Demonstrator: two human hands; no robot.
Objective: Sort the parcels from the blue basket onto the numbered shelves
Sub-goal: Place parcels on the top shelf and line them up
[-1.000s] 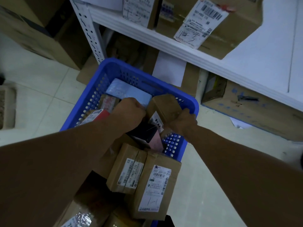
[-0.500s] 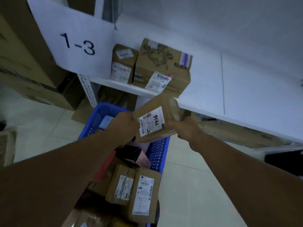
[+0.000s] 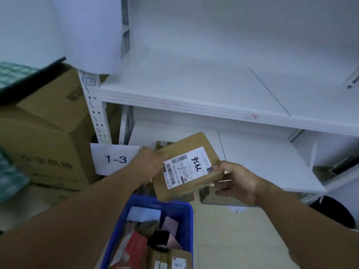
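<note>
Above the far rim of the blue basket (image 3: 171, 203), in front of the lower shelf (image 3: 262, 162): brown parcel (image 3: 194, 144) held up between both hands, clear of the basket, tilted with its right end higher. White label (image 3: 186, 166) faces the camera, with barcodes along the left side and a handwritten number near the right.

Left hand (image 3: 149, 162) grips the parcel's left edge. Its fingers go behind the box and are hidden, so only the back of the hand shows.

Right hand (image 3: 236, 181) holds the lower right corner, thumb pressed on the top face at the label's edge, fingers curled underneath.

Basket sits on the floor below the parcel, holding more parcels: light blue packet (image 3: 144, 213) at the far end, red one (image 3: 136, 247) and labelled brown boxes (image 3: 178, 259) nearer.

Sign reading "1-3" (image 3: 114, 159) hangs on the rack's left post, just left of the left hand. Upper shelf (image 3: 194, 105) is above the parcel, well apart from it. Large cardboard cartons (image 3: 48, 123) are stacked left of the rack.
</note>
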